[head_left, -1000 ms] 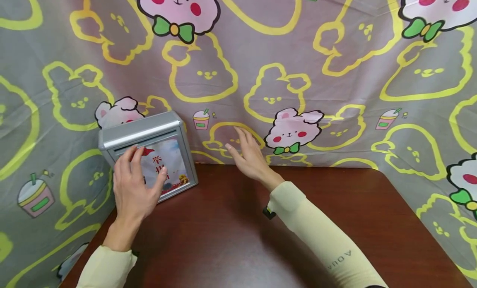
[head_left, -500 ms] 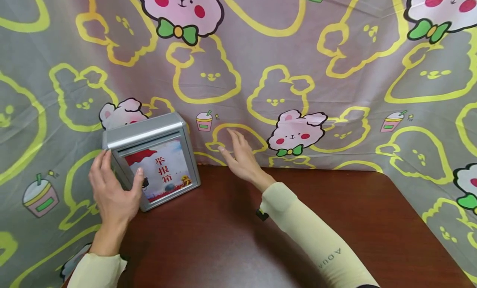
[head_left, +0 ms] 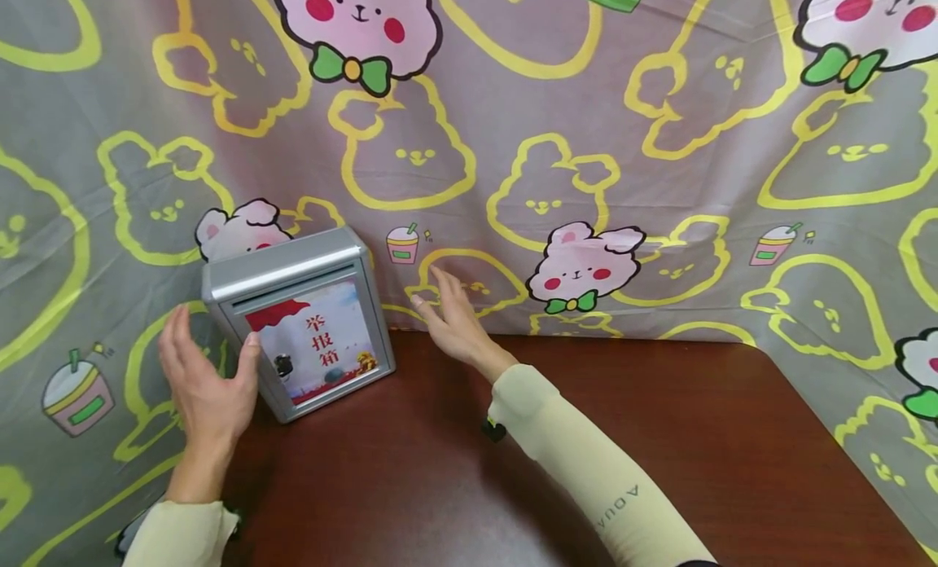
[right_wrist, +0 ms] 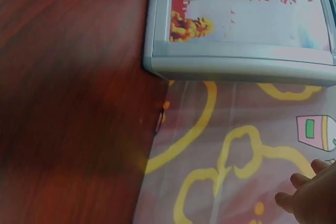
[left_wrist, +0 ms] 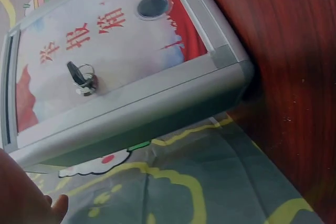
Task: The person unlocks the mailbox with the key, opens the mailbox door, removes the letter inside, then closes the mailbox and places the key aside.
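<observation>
A silver metal report box (head_left: pixel 340 306) stands upright on the table, turned a little, with red characters on its printed front panel. Along the top of that front runs a narrow slot (head_left: pixel 293 287). In the left wrist view, a key (left_wrist: pixel 77 73) on a ring sits in the lock at the panel's side. Beside the box's left edge is my left hand (head_left: pixel 208 392), fingers spread and thumb near the front corner; whether it touches cannot be told. My right hand (head_left: pixel 456 327) hovers to the right of the box, apart from it, with extended fingers. Neither hand holds anything.
The dark red-brown tabletop (head_left: pixel 623 437) reaches toward the right and front. A grey cloth (head_left: pixel 681 176) with cartoon prints hangs close behind the box and along both sides of the table.
My left hand has moved left, from in front of the box's panel to beside its left edge. My right hand has come left, nearer the box. The box stays in place.
</observation>
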`<state>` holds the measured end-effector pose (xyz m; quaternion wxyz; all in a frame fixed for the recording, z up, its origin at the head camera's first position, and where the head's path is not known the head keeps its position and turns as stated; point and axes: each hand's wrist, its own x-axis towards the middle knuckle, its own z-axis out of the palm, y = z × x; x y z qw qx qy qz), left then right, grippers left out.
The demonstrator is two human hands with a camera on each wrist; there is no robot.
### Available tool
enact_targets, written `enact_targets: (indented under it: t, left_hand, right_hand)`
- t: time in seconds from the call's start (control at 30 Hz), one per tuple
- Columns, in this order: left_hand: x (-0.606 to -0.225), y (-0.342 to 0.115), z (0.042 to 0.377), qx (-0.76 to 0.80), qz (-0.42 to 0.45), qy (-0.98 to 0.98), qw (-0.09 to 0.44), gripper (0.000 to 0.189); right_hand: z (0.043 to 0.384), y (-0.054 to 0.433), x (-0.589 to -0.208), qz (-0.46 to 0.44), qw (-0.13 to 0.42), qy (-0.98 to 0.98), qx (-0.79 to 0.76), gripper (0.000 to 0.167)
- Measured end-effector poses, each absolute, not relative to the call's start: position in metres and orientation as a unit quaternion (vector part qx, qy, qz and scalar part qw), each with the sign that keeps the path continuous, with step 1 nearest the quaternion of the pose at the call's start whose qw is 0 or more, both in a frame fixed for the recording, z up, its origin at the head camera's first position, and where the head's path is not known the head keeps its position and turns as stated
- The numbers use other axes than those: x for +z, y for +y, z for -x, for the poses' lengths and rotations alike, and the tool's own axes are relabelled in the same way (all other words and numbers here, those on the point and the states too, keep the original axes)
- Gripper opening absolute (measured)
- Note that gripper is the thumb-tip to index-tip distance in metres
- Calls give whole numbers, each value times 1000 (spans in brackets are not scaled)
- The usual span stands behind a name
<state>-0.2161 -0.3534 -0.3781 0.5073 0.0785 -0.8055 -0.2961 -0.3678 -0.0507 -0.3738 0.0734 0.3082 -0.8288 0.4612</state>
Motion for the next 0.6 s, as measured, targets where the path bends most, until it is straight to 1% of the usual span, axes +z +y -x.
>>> enact_targets:
  t: [0.17,0.4,0.6]
  left_hand:
    - [-381,-360,218,-314,-96,-813,481,90]
    - [-383,-364,221,-338,-154,-838,400,100]
    - [-388,-368,222,-352,-164,-842,374,104]
  right_hand:
    - [369,-62,-382,-304,65,-832,460,74]
    - [373,-71,-392,-293,53,-835,463,75]
    - [378,-77,-405,-291,43,-835,465,73]
